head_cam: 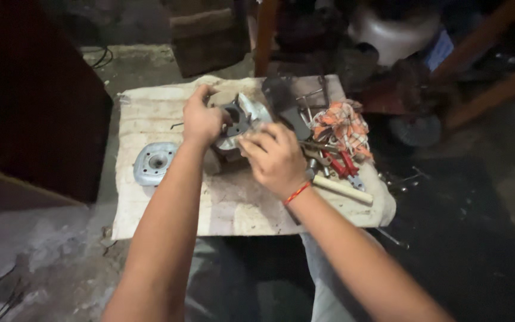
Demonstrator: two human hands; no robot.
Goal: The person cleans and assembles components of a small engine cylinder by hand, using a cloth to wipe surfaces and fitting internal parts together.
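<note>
My left hand (201,119) and my right hand (276,158) both grip a grey metal engine part (242,119) held just above a dirty white cloth (233,209) spread on the ground. The left hand closes on its left side, the right hand covers its lower right edge. A red thread band circles my right wrist. Much of the part is hidden behind my fingers.
A round metal cover with bolt holes (154,162) lies on the cloth at the left. Right of my hands lie red-handled pliers (344,164), a wooden-handled tool (341,189), wrenches and an orange checked rag (342,124). A dark cabinet (31,101) stands at the left, machinery behind.
</note>
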